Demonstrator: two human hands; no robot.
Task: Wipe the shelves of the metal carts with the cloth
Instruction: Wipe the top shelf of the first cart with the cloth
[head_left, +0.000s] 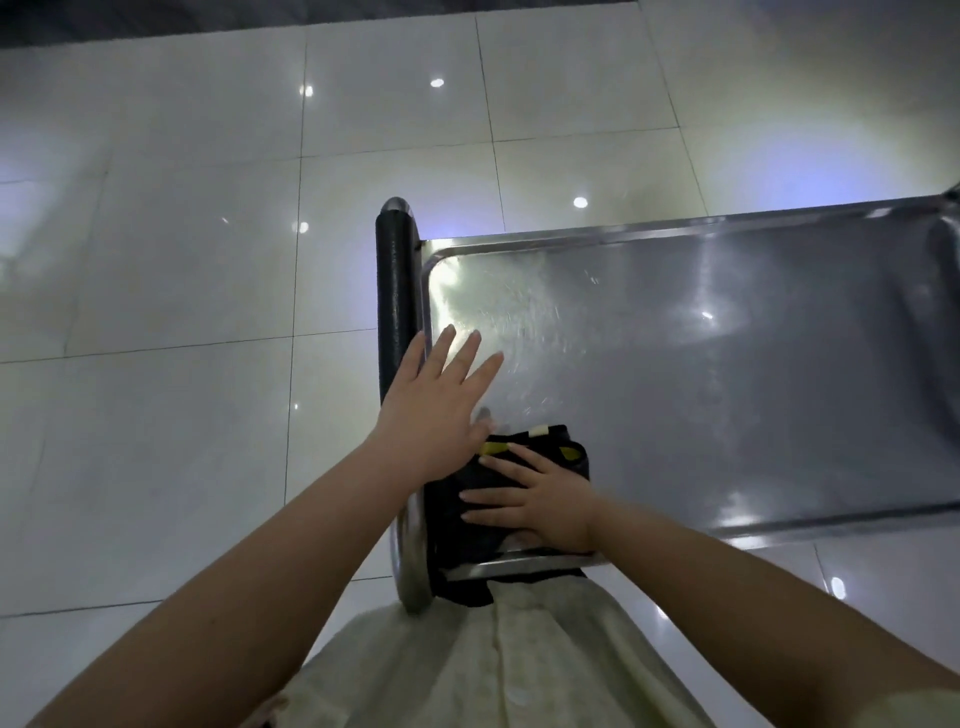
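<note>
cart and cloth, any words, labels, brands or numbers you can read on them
No text can be read.
white tag on the black cloth: too small and blurred to read.
yellow marks on the cloth: no letters can be made out.
cart shelf and black handle: no text shows.
</note>
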